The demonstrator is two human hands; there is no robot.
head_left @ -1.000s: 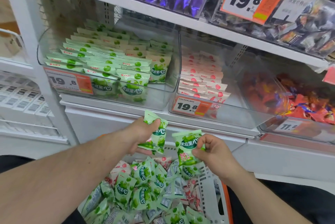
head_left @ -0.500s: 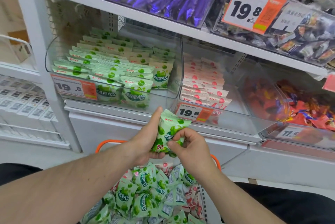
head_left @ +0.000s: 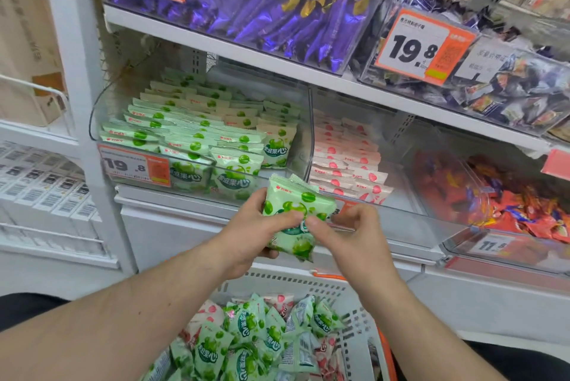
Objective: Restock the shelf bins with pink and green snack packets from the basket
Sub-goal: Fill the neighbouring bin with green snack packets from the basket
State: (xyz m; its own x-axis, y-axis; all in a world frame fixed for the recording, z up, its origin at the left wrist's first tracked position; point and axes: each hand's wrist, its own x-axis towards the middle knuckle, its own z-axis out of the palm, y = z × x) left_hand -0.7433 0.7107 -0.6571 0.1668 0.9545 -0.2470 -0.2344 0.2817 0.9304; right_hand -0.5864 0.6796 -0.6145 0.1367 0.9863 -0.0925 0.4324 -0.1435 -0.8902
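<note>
Item: green packets, a small stack, pinched between our left hand and right hand, just below the green bin; more in basket. Risk: stack fans apart or slips on lifting; could stray into pink bin

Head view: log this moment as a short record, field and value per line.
held item: green packets, stacked
left hand: grips the stack from the left
right hand: pinches its right edge
green bin: rows of green packets, gap at right front
pink bin: pink packets along its left side
basket: mixed green and pink packets
</note>
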